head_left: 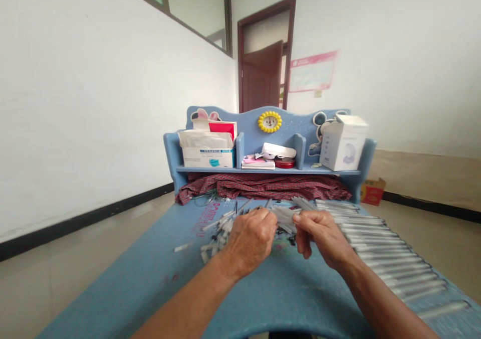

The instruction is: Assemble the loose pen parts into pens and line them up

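My left hand (251, 238) is curled closed over the middle of the blue table, and what its fingers hold is hidden. Close by, my right hand (321, 232) pinches with thumb and forefinger at the end of a pale, translucent piece. That piece blurs into the pile of clear pen barrels (283, 213) behind, so I cannot tell which it is. Small white pen parts (225, 226) with dark bits among them lie heaped left of and behind my left hand. Slim pens (391, 251), clear with dark ends, lie side by side in a long row right of my right hand.
The blue table (150, 274) has a raised shelf (210, 170) at its back. A mask box (208, 157), a white carton (343, 143) and a white case (278, 151) stand on it. Red checked cloth (259, 185) lies beneath. One loose white piece (181, 247) sits to the left.
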`<state>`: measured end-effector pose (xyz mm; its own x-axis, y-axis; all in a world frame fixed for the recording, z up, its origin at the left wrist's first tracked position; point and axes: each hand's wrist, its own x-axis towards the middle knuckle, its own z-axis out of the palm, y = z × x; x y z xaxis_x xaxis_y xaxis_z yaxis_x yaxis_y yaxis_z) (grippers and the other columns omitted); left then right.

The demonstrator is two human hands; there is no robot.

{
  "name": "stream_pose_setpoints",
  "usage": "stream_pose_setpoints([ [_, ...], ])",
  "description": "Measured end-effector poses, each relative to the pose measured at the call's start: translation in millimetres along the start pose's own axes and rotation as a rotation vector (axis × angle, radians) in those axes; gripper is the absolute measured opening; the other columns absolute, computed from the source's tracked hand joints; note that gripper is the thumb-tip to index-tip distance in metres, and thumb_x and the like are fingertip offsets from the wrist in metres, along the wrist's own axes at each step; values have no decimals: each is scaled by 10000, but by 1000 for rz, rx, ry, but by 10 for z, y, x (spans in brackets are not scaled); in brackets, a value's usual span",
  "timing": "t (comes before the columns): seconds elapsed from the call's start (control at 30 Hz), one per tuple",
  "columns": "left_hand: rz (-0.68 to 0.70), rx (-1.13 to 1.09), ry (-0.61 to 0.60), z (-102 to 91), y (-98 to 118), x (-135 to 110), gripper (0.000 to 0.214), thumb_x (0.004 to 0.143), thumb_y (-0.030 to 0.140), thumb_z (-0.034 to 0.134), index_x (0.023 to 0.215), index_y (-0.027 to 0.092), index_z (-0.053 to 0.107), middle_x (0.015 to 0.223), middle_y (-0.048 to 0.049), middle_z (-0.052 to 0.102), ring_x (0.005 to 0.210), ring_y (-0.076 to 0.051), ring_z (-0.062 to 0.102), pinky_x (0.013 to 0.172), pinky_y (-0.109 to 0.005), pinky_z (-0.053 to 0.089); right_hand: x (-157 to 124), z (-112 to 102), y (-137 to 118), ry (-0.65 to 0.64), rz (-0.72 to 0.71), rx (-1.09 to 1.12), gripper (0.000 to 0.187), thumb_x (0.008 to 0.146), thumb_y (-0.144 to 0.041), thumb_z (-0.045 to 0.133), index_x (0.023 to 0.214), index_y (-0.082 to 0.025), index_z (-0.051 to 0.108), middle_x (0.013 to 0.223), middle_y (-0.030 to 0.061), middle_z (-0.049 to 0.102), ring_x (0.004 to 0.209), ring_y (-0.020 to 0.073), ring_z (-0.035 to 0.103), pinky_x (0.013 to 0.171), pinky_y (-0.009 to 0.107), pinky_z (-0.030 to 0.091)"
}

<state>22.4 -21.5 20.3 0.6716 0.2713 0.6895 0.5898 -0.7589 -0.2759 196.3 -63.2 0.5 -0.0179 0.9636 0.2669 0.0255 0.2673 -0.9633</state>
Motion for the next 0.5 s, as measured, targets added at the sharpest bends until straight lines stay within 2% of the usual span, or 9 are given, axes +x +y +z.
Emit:
stream_pose_setpoints([
  [0.3,34,38,85,26,-19,-5,160,785,89,475,655,182,474,613,-6,523,579,-158,504,527,-274,351,15,25,44,-6,67,65,397,787,-440,546,502,-176,464,369,2,562,260,93,437,307,196,330],
  [0.5,28,41,101,24,-20,-11,154,770,85,479,654,185,466,616,-7,522,574,-156,496,527,-271,347,5,50,15,0,69,54,403,786,-449,545,501,-178,454,371,7,561,262,93,437,311,197,333],
])
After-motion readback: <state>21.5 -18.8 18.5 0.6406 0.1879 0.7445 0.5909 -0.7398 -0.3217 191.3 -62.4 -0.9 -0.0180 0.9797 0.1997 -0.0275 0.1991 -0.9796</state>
